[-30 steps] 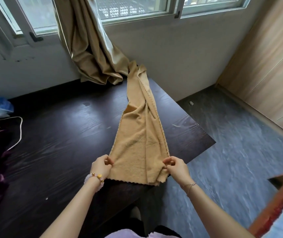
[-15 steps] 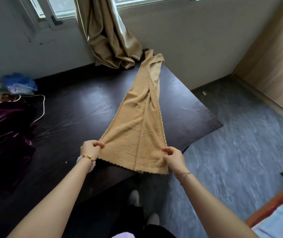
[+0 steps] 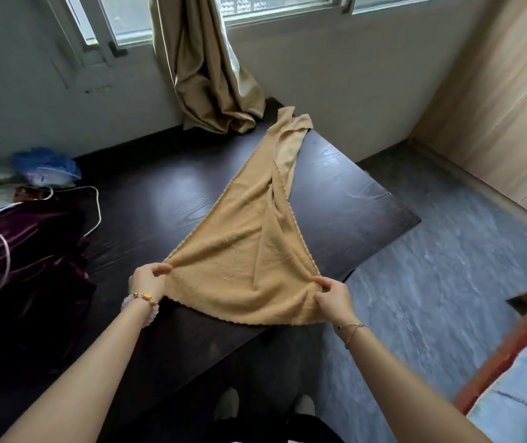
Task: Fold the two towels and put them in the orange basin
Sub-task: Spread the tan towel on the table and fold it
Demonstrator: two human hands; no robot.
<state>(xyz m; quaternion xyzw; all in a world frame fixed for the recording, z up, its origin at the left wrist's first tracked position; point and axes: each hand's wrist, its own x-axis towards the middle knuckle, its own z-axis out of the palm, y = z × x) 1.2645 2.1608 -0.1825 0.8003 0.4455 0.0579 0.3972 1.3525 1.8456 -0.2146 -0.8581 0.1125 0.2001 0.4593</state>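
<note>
Table (image 3: 159, 203): dark wood-grain top, glossy, set against the wall under the window.
- Towel (image 3: 249, 251): tan, lying lengthwise from the far right corner toward the near edge, narrow and twisted at the far end, spread wide at the near end.
- Curtain (image 3: 214, 100): beige hem bunched on the far edge, near the towel's tip.
- Purple cloth (image 3: 25, 251): crumpled at the left.
- White cord (image 3: 98, 206): looped over and beside the purple cloth.
- Blue bag (image 3: 48, 164): far left corner.
</note>
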